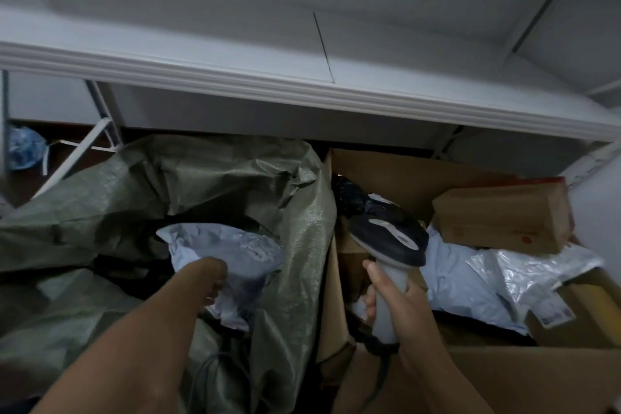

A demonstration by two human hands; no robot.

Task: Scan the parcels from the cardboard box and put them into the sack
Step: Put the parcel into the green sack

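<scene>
Sack (pixel 299 239) holding parcel (pixel 235 250) gripped by left hand (pixel 210 279), cardboard box (pixel 403 171) of parcels (pixel 467 282), right hand (pixel 408 312) gripping scanner (pixel 386 239)

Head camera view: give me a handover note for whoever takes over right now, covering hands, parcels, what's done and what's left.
Left hand grips a pale parcel inside the mouth of the green sack.
Right hand grips the scanner by its handle, over the cardboard box.
Done: this parcel is nearly sacked.
Left: release it; then scan and sack the brown carton, pale bag, silver bag and black bag in the box.
</scene>
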